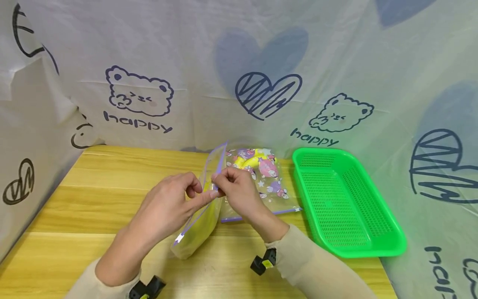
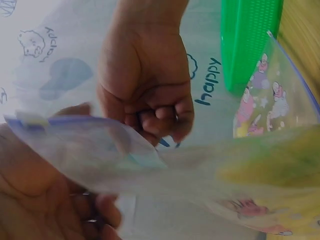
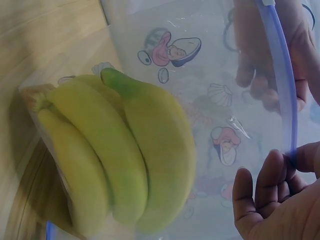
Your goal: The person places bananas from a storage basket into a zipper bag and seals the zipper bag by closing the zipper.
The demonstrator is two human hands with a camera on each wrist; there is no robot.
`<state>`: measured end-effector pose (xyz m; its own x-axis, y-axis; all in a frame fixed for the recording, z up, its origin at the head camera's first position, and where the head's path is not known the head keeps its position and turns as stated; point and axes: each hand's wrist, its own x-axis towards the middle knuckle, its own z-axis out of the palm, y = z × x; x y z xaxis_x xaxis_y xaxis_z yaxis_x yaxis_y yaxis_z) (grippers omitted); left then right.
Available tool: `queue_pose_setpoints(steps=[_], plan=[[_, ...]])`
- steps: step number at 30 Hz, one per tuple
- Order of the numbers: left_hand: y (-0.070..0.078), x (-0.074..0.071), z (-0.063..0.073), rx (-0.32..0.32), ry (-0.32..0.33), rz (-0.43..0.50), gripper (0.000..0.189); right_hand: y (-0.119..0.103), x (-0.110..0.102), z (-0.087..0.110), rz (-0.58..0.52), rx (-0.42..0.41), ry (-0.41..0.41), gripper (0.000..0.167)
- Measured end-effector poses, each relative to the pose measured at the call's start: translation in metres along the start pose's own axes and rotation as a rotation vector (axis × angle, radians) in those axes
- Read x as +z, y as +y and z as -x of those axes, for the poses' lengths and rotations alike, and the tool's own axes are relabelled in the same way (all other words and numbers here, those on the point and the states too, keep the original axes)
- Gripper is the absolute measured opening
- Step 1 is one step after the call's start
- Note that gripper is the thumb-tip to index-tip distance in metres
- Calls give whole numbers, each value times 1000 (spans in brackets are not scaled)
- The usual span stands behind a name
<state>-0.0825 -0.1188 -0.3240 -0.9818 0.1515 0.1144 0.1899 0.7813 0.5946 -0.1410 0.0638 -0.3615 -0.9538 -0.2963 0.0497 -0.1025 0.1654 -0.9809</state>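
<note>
Both hands are at the purple zip edge of a clear printed zip bag (image 1: 201, 220), which stands on the table and tilts. Inside it lies a bunch of yellow bananas (image 3: 125, 155), green toward their tips. My right hand (image 1: 242, 195) pinches the zip strip between thumb and fingers, as the right wrist view (image 3: 280, 195) also shows. From the other side my left hand (image 1: 168, 203) holds the same edge, its thumb reaching along the strip and its other fingers curled. The zip's white slider (image 1: 179, 238) sits at the near end.
A second printed zip bag (image 1: 272, 178) with yellow contents lies flat behind my right hand. To the right stands a green plastic basket (image 1: 332, 203) with perforated walls. A printed white cloth (image 1: 209, 104) hangs behind the wooden table (image 1: 112, 182).
</note>
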Motion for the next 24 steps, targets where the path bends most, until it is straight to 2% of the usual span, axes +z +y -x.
queue_pose_setpoints(steps=[2,5,7,11,14,16,18,21,22,24], plan=[[2,-1,2,8,-45,-32,35,-1,0,-1,-3,2,-3,21],[4,-1,4,17,-93,-80,22,-2,1,-2,-1,14,-11,21],[5,-2,5,31,-78,-105,13,-3,1,-3,8,19,-17,22],[6,-3,7,50,2,-128,9,0,-4,-7,17,14,-27,23],[6,-4,8,54,33,-137,10,3,-12,-14,141,-33,21,22],[6,-4,8,58,40,-144,10,6,-20,-21,283,-72,86,18],[6,-4,9,63,45,-148,11,7,-27,-29,426,-102,136,24],[5,-4,10,84,54,-159,11,8,-34,-40,581,-155,131,51],[4,-5,11,94,59,-167,12,7,-36,-43,630,-181,116,55],[3,-5,12,116,78,-193,13,4,-40,-48,721,-259,84,50]])
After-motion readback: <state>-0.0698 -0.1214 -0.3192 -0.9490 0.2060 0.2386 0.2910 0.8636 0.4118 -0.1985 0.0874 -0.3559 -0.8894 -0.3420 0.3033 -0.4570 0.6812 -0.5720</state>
